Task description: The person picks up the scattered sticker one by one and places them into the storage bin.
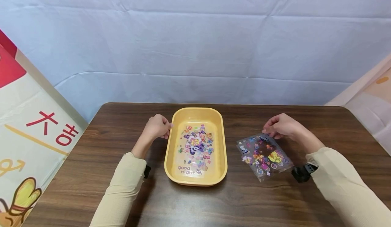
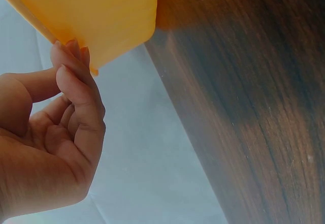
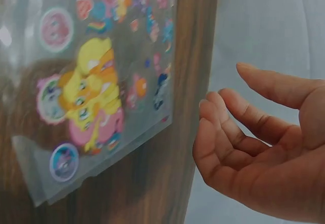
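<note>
1 tbl, 2 hands: L pinching 1 tray, R nr sticker sheet(s).

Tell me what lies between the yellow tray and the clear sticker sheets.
The head view shows only a narrow, bare strip of wooden tabletop between the yellow tray and the clear sticker sheets.

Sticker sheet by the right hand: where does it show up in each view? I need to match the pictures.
Head: the clear sticker sheet is right of centre, just below the right hand.
Left wrist: not in this picture.
Right wrist: the clear sticker sheet takes up much of the left half, with the right hand to its right.
Shared landmark: the dark wooden table, visible in all three views.
</note>
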